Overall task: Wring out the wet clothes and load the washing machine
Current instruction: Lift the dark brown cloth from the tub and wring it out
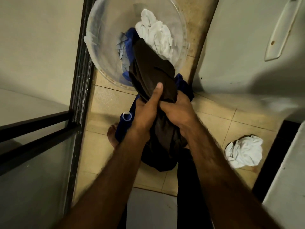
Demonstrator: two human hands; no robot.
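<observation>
Just below the clear tub [92, 38] on the tiled floor [102, 100], I see my left hand [145, 111] and right hand [178, 111], each grip closed on the dark brown garment [151, 71], whose upper end lies over the tub's rim. White clothes [156, 33] sit inside the tub; a white bundle [244, 151] lies well right of it.

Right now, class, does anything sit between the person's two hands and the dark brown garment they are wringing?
Nothing visible does. The left hand and the right hand are both closed directly on the dark brown garment, side by side, above the clear basin. The washing machine's opening is not clearly in view.
</observation>
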